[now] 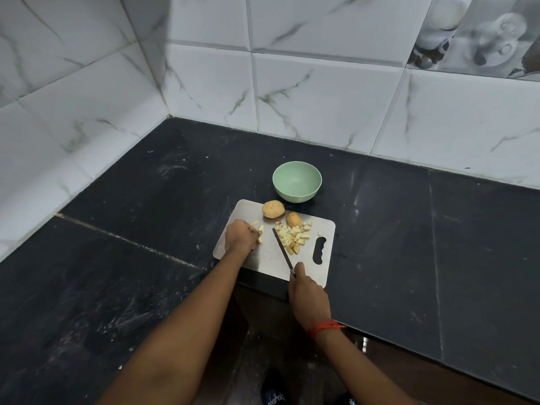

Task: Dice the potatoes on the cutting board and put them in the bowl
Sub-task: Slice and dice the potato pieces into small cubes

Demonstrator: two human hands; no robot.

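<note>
A pale cutting board (264, 260) lies at the counter's front edge. On it sit a whole potato (273, 209), a smaller potato piece (293, 219) and a heap of several diced potato bits (293, 236). My left hand (240, 235) holds potato slices (260, 233) at the board's left side, fingers curled over them. My right hand (306, 293) grips the handle of a knife (283, 251), whose blade points away from me, just left of the diced heap. A green bowl (297, 180) stands empty just behind the board.
The black stone counter (409, 229) runs into a corner of white marble-look tiled walls (321, 92) at left and back. A red thread band (324, 327) circles my right wrist. Below the counter edge, dark floor and a shoe (274, 393) show.
</note>
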